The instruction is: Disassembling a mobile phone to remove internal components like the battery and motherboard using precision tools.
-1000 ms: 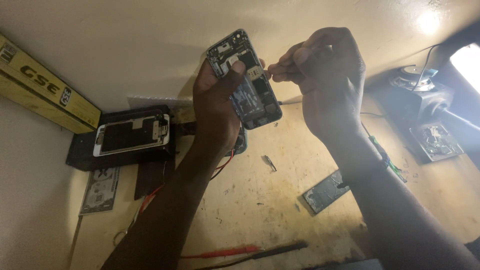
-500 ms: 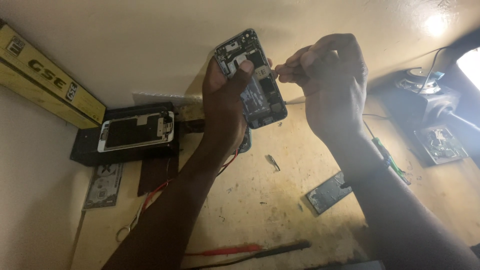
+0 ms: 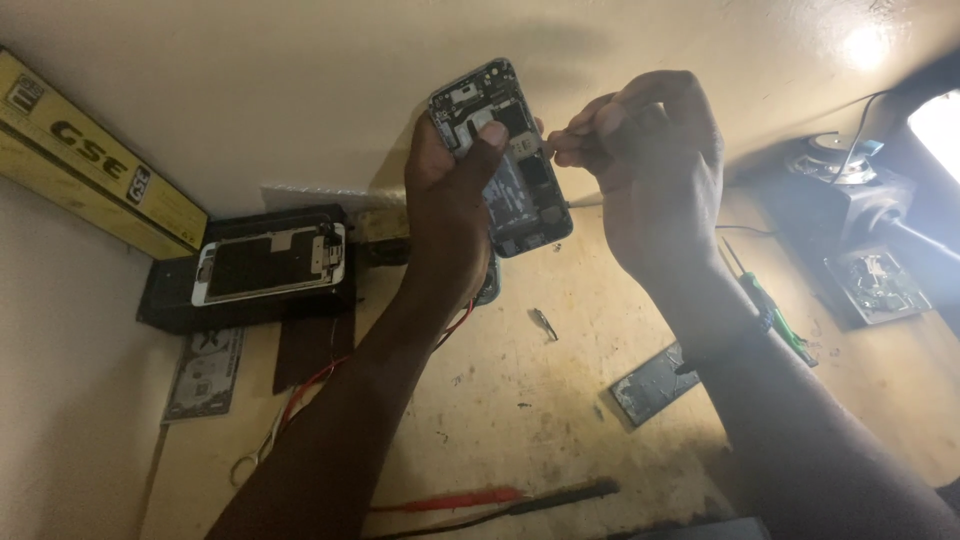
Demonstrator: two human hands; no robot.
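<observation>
Disassembly looks well along: the opened phone body [image 3: 505,160] shows bare internals, while its detached screen [image 3: 270,262] lies on a black block on the counter [image 3: 560,420]. Left hand [image 3: 450,200] wraps closed around the body, held aloft. Right hand [image 3: 645,165] pinches something tiny at its edge, fingers nearly closed.

A long yellow box [image 3: 95,165] with black edging leaned along the far left wall. Right of it, a white-framed phone screen [image 3: 268,263] with dark glass lay flat on a black block [image 3: 170,305]. A grey printed label [image 3: 204,372] lay just nearer, on the bench.
</observation>
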